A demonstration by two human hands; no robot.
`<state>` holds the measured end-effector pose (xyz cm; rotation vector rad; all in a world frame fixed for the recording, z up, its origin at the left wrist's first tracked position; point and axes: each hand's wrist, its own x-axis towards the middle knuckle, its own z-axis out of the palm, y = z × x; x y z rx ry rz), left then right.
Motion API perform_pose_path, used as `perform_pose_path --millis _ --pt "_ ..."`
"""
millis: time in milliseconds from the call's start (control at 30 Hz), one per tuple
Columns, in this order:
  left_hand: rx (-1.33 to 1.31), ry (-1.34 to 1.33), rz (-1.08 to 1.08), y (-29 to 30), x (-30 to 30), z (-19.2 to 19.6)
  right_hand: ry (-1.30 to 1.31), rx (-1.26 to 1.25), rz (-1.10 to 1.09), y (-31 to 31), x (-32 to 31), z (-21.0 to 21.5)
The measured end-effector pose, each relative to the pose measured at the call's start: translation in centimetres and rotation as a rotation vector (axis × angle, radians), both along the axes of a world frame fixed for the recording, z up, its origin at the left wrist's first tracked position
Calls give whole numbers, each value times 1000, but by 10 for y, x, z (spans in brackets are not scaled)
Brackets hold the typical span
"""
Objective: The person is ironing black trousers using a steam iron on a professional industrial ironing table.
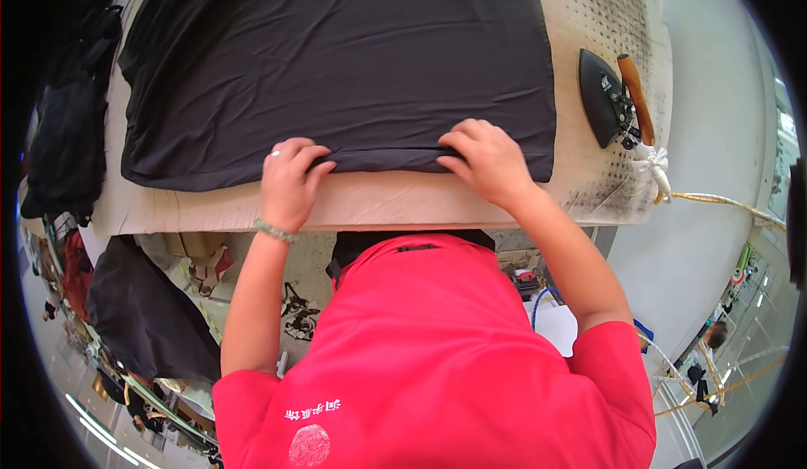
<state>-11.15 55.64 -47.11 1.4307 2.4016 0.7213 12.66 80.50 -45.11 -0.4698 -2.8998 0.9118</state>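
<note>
A large black cloth [353,57], lightly creased, lies spread over a pale padded ironing table [378,204]. Along its near edge runs a narrow folded hem. My left hand [292,179], with a ring and a beaded bracelet, pinches that edge left of the middle. Farther right, my right hand [490,160] grips the same edge between thumb and fingers. Between the two hands the hem lies roughly straight. The fingertips partly cover the cloth they hold.
An iron [614,99] with a wooden handle rests at the table's right, its cord wrapped in white cloth [653,171]. Dark garments [71,116] hang at the far left, and black fabric [147,318] drapes below. Perforated, stained padding [601,7] shows at the right.
</note>
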Motion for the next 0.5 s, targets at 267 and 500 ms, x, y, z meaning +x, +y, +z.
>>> perform_pose_path --millis 267,500 --pt "4 132 87 20 25 5 -82 -65 -147 -15 -40 -23" --pt "-11 283 434 -59 -10 -18 -167 -24 -10 -41 -88 -13"
